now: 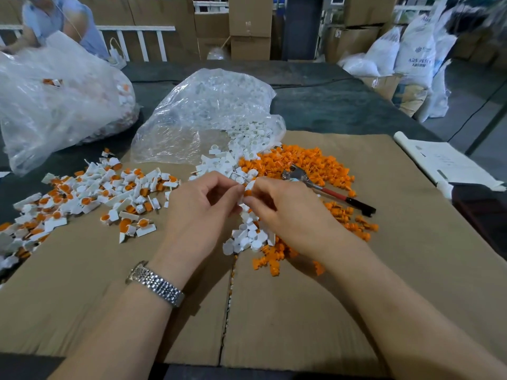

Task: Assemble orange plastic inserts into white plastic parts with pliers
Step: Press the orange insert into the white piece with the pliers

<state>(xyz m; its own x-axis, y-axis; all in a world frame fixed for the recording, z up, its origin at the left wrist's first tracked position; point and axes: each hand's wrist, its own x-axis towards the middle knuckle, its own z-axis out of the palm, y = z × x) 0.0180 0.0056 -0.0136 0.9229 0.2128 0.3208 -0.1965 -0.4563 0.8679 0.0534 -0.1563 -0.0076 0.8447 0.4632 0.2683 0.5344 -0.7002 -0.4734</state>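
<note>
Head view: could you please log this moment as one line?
left hand: pinches small white plastic part | right hand: pinches orange plastic insert at it | red-handled metal pliers: lying unused on orange pile

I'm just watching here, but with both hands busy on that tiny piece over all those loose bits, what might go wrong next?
1. The left hand and right hand pinch one small white part with an orange insert; it might slip into the loose white parts below.
2. The pliers lie half on the orange inserts; reaching for them could scatter pieces.
3. The finished pieces lie close by and could get mixed with the loose parts.
</note>
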